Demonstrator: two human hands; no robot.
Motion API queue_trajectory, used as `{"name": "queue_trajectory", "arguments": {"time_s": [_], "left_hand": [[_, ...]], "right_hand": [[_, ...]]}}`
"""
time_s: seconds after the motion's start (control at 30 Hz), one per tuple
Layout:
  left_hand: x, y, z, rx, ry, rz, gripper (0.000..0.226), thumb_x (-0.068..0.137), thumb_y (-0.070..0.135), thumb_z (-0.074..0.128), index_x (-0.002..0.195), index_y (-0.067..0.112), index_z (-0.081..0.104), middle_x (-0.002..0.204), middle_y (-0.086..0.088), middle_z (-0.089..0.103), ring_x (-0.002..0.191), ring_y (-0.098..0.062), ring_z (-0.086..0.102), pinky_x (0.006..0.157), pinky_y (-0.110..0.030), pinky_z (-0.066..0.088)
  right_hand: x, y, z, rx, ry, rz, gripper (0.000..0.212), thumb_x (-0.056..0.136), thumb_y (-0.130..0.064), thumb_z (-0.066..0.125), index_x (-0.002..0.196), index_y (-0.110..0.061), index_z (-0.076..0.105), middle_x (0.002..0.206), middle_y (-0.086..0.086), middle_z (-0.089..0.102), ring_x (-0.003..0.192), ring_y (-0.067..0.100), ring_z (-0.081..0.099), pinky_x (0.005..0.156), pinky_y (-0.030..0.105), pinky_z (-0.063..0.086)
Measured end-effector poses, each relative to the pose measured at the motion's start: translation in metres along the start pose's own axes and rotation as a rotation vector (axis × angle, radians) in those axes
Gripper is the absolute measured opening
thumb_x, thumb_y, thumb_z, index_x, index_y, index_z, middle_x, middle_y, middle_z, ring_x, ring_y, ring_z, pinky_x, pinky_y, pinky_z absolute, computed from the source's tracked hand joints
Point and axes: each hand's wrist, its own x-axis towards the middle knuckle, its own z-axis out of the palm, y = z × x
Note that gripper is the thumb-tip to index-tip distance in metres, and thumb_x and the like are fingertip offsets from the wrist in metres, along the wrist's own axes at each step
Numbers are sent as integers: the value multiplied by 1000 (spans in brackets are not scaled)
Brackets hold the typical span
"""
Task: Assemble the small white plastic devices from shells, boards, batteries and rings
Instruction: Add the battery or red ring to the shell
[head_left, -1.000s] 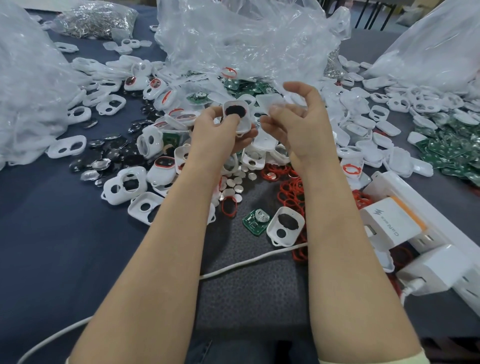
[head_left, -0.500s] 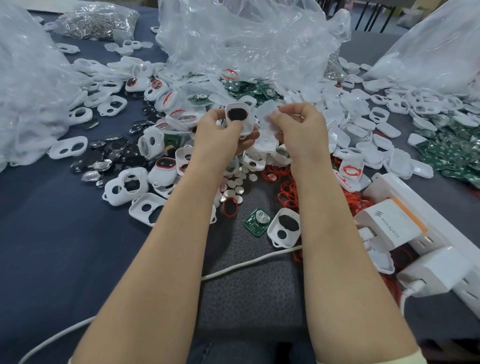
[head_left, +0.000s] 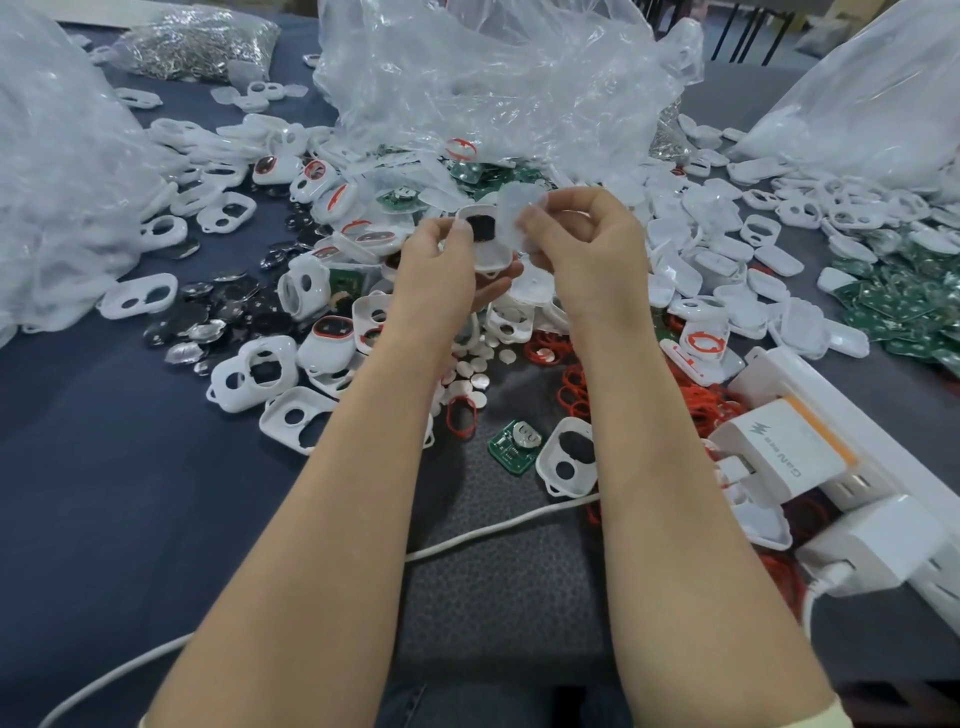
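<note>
Shell (head_left: 485, 236), pinched in the left hand (head_left: 439, 270), awaits the cover (head_left: 514, 210) pinched by the right hand (head_left: 587, 249) beside it; loose parts (head_left: 727, 249) suggest many remain.

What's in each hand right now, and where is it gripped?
Left hand grips a white shell by its left side; right hand pinches a translucent cover at its right edge.

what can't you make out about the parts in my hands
Head view: inside of the shell, covered by the left hand; only a dark opening shows.
Head view: outline of the translucent piece, blurred, partly behind the right hand.
Head view: end of the power strip, cut off by the right edge.
</note>
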Motion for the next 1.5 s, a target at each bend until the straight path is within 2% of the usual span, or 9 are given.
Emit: {"name": "queue_trajectory", "arguments": {"time_s": [0.1,0.4,0.57,0.8,1.07,1.17,1.27,1.4,1.5], "left_hand": [[1,-1,2,24,19,18,25,105,20,34,91,16,53,95,-10,65,71,-14,69,62,-24,58],[-1,-4,4,179,17,76,19,104,17,34,102,13,53,114,-20,63,110,-35,62,96,-50,51],[0,-4,4,117,20,63,21,105,16,34,107,9,53,109,-19,64,98,-27,63,82,-37,57],[0,-8,2,73,-9,99,7,98,10,51,105,13,52,88,-8,68,76,-10,69,65,-19,55],[-5,-3,-1,30,-7,110,20,96,0,51,92,20,52,79,-5,70,66,-7,71,64,-19,57],[-3,2,-3,-101,22,30,15,96,0,50,98,16,51,84,-12,72,70,-14,73,64,-20,58],[-2,4,-5,-134,33,-4,9,99,7,49,104,14,50,98,-18,70,73,-15,74,64,-20,58],[-2,5,-6,-142,77,18,13,99,7,50,111,9,48,95,-17,70,68,-13,72,58,-17,54],[-2,7,-12,-118,134,100,8,98,6,50,102,13,49,95,-16,70,67,-11,72,58,-16,53]], "right_hand": [[-2,0,7,-115,-34,-58,14,85,-8,69,88,-13,57,83,9,69,71,15,63,76,36,55],[-6,8,20,-462,56,-284,10,85,-13,68,91,-7,63,90,5,65,82,16,59,75,22,44],[-5,12,22,-493,88,-273,14,85,-19,69,92,-10,61,88,4,60,79,15,53,66,18,30],[-2,11,18,-297,58,-92,14,87,-16,67,92,-15,54,75,-7,54,71,8,53,69,17,43],[1,11,10,-249,-10,-47,9,87,-20,67,91,-15,60,77,-7,60,64,-5,55,64,11,46],[11,9,-10,-201,173,-32,5,90,-19,62,94,-18,62,80,-10,59,69,-5,54,69,13,46],[21,12,-29,-335,326,9,16,91,-12,53,102,-15,64,87,-7,62,76,6,56,71,21,43],[23,18,-26,-696,106,24,29,93,-8,46,112,-14,67,112,3,67,103,16,60,82,21,42],[19,14,-14,-758,-1,-39,26,90,-10,50,108,-14,69,106,1,68,96,14,59,78,21,41]]}}
